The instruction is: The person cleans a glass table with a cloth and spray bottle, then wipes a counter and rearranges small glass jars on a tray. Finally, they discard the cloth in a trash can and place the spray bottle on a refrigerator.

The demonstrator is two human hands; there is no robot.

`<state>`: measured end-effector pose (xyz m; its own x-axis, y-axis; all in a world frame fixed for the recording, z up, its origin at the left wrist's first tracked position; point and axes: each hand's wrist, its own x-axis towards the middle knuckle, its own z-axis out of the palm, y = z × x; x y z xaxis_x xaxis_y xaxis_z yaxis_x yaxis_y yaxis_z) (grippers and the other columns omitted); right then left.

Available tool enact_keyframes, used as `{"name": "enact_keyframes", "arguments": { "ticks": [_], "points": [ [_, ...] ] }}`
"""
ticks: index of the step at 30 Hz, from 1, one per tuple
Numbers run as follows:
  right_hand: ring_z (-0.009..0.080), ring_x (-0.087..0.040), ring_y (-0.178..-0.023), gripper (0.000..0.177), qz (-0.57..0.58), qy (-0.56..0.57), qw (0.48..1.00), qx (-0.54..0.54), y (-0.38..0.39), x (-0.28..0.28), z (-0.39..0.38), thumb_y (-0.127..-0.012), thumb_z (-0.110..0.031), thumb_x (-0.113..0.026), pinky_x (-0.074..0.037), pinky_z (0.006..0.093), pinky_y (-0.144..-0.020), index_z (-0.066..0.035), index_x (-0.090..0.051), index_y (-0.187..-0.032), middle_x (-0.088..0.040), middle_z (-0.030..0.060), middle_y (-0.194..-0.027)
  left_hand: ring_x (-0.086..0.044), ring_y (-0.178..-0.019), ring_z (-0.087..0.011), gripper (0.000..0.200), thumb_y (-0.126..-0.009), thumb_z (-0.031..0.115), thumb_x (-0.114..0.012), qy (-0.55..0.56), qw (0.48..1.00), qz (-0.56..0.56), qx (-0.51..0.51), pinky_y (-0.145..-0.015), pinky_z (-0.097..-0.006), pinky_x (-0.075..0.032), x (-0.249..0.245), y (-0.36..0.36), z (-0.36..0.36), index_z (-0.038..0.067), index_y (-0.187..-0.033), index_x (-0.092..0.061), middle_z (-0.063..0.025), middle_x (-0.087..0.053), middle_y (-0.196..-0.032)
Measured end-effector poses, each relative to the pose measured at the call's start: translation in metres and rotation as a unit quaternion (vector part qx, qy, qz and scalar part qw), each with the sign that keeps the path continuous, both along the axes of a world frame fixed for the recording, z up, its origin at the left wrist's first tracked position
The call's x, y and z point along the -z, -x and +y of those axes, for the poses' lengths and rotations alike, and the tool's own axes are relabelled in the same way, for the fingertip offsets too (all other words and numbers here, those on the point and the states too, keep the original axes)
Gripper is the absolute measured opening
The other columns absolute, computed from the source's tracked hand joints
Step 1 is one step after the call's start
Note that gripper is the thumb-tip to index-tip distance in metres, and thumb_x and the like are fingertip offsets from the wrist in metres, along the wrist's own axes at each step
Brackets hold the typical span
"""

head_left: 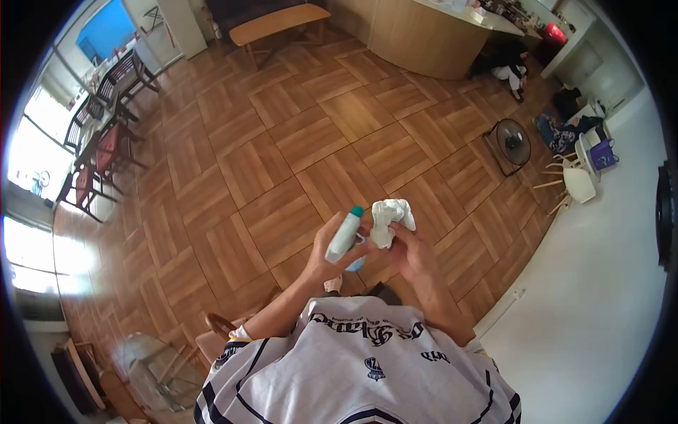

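Left fingers [330, 227]: wrapped around the body of a bottle [344, 237], pressed to its side, with the left hand [326, 260] closed under it.
Right fingers [397, 239]: pinching a crumpled white cloth [390, 215] from below, and the right hand [415, 258] is cupped around its lower folds.
Bottle: white with a teal cap, held in the air just ahead of the person's printed shirt [353, 367], beside the cloth and close to touching it.
Axis: the long axis runs slanted, with the base low and nearer the shirt. The cap end is high, pointing away from the shirt and leaning towards the cloth.
Doing it well: as I judge it, the cap end should meet the bunched cloth squarely. The grip should stay low on the body so the top is free, and the cloth should be kept gathered so it catches whatever comes out.
Floor [282, 141]: wooden parquet, spreading out beyond the shirt under both hands.
Further out: a floor fan [513, 141] lies well beyond the shirt to the right, and a wooden bench [279, 22] is farthest off.
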<state>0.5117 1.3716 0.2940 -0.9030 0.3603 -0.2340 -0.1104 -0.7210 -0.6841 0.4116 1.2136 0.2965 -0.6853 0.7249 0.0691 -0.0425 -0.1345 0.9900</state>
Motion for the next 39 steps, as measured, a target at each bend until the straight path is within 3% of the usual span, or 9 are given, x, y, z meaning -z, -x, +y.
{"name": "enact_keyframes", "arguments": {
  "ticks": [3,9,13,18,23,26,30,35,39],
  "points": [
    [0.0195,-0.064,-0.098,0.033,-0.037,0.016,0.998,0.045,0.044,-0.003,0.039,-0.095,0.001,-0.049,-0.054,0.0309,-0.073,-0.005,-0.049,-0.128,-0.062,0.0101,-0.115,-0.062,-0.083,-0.0127,0.046,-0.075,0.015,-0.084,0.045,0.987,0.154,0.025,-0.074,-0.0287,-0.052,-0.002,0.056,0.054,0.002,-0.111,-0.059,-0.0049,-0.065,-0.094],
    [0.0157,-0.064,-0.085,0.033,-0.055,-0.167,0.984,-0.003,0.128,0.038,0.152,-0.097,-0.005,-0.05,-0.054,0.0278,-0.072,-0.002,-0.048,-0.13,-0.063,0.0091,-0.109,-0.061,-0.078,-0.0114,0.043,-0.075,0.019,-0.084,0.078,0.99,0.115,0.004,-0.07,-0.0287,-0.051,0.006,0.144,0.174,0.002,-0.107,-0.062,-0.0044,-0.064,-0.088],
    [0.0129,-0.062,-0.086,0.036,0.019,-0.111,0.993,-0.038,0.203,0.045,0.243,-0.097,-0.01,-0.054,-0.053,0.0266,-0.072,0.0,-0.048,-0.131,-0.062,0.0082,-0.11,-0.06,-0.076,-0.0123,0.04,-0.076,0.017,-0.082,0.08,0.989,0.107,-0.07,-0.067,-0.0286,-0.05,0.019,0.207,0.266,0.001,-0.106,-0.06,-0.0051,-0.063,-0.086],
    [0.0117,-0.06,-0.087,0.042,0.039,-0.247,0.963,-0.099,0.311,0.003,0.349,-0.091,-0.015,-0.067,-0.052,0.0261,-0.072,0.001,-0.05,-0.126,-0.061,0.0068,-0.106,-0.059,-0.073,-0.0153,0.038,-0.074,0.016,-0.081,0.043,0.964,0.205,-0.161,-0.065,-0.0311,-0.049,-0.01,0.284,0.369,0.001,-0.101,-0.059,-0.0083,-0.06,-0.083],
    [0.0092,-0.058,-0.077,0.032,0.021,-0.251,0.961,-0.11,0.384,-0.004,0.449,-0.092,-0.015,-0.066,-0.05,0.0251,-0.069,0.001,-0.056,-0.119,-0.062,0.0039,-0.094,-0.063,-0.084,-0.0196,0.033,-0.075,0.012,-0.079,0.072,0.965,0.22,-0.122,-0.072,-0.0313,-0.052,-0.021,0.363,0.445,-0.001,-0.1,-0.062,-0.0117,-0.062,-0.104],
    [0.0084,-0.058,-0.075,0.029,0.011,-0.24,0.964,-0.114,0.419,-0.007,0.516,-0.094,-0.017,-0.064,-0.049,0.0236,-0.067,0.0,-0.058,-0.117,-0.062,0.0025,-0.091,-0.064,-0.089,-0.0186,0.034,-0.076,0.008,-0.078,-0.007,0.98,0.093,-0.174,-0.074,-0.0296,-0.053,-0.013,0.416,0.5,-0.002,-0.105,-0.064,-0.0122,-0.058,-0.117],
    [0.0083,-0.058,-0.074,0.031,0.004,-0.226,0.965,-0.134,0.47,0.003,0.595,-0.095,-0.022,-0.063,-0.048,0.0227,-0.064,0.0,-0.058,-0.118,-0.063,0.0017,-0.087,-0.062,-0.085,-0.012,0.033,-0.079,0.008,-0.076,0.039,0.993,0.086,-0.076,-0.074,-0.0263,-0.051,-0.011,0.479,0.581,0.0,-0.109,-0.065,-0.0059,-0.065,-0.098],
    [0.0087,-0.059,-0.072,0.03,-0.074,-0.257,0.964,-0.003,0.529,0.011,0.699,-0.095,-0.018,-0.061,-0.048,0.0228,-0.059,0.001,-0.058,-0.119,-0.064,0.0033,-0.091,-0.058,-0.076,-0.0107,0.027,-0.081,0.012,-0.075,0.035,0.992,0.119,0.009,-0.068,-0.0271,-0.048,0.009,0.554,0.717,0.001,-0.103,-0.066,-0.004,-0.063,-0.084],
    [0.0156,-0.064,-0.082,0.034,-0.17,-0.451,0.862,0.16,0.553,0.046,0.795,-0.091,-0.004,-0.06,-0.053,0.027,-0.068,0.006,-0.053,-0.123,-0.061,0.0125,-0.109,-0.061,-0.078,-0.0135,0.027,-0.08,0.008,-0.075,0.023,0.98,0.172,0.092,-0.067,-0.0282,-0.049,0.017,0.599,0.852,0.0,-0.104,-0.065,-0.0073,-0.064,-0.085]
  ]
}}
